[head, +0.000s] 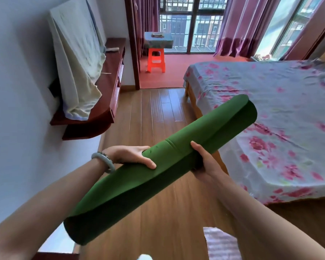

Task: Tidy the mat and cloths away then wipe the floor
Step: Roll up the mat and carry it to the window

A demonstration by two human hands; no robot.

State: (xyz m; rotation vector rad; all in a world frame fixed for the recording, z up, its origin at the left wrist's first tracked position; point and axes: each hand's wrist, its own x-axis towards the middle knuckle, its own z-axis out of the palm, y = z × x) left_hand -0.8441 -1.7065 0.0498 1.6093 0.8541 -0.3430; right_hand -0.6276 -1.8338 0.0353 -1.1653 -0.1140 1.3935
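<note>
Now the rolled dark-green rubbery mat (201,128) hangs above the wooden floor (158,109), your left hand (129,154) and right hand (208,164) with fingers wrapped round its middle; it looks light and pliable, liable to unroll.

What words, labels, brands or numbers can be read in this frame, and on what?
None can be read.
green mat: plain, no logo or print shows.
bed sheet: flower pattern only, no lettering.
flat item on the covered table: too small to tell.
</note>
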